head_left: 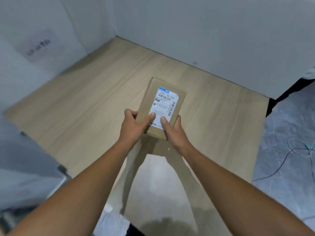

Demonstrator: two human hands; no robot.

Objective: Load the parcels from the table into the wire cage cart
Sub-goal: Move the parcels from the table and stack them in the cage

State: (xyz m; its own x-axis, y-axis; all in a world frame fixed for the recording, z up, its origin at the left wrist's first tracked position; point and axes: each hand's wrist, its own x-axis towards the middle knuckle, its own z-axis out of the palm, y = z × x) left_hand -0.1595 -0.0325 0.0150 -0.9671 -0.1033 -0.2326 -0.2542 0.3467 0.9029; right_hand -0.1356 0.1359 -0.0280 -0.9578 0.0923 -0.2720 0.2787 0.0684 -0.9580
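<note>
A small cardboard parcel [180,97] is held in both hands at the centre of the frame, above a large sheet of flattened cardboard [85,108] that fills the middle of the picture. The parcel is turned with its white shipping label [166,101] upward; barcodes and a blue strip can be made out on it, but the print is too blurred to be read in full.

The parcel's near left corner is gripped by the left hand [134,125], with the thumb laid across the lower edge of the label and the fingers curled round the left side. The near right corner is gripped by the right hand [172,132], with the thumb pressed on the top face and the fingers wrapped along the right side. The shadows of the arms and the parcel are cast on the sheet in the lower centre.

The sheet is bordered by pale panels [204,31] across the upper left and upper right. A mottled grey floor [288,126] is seen at the right edge, where a thin cable [281,165] lies. Whether the parcel touches the sheet cannot be told for certain.
</note>
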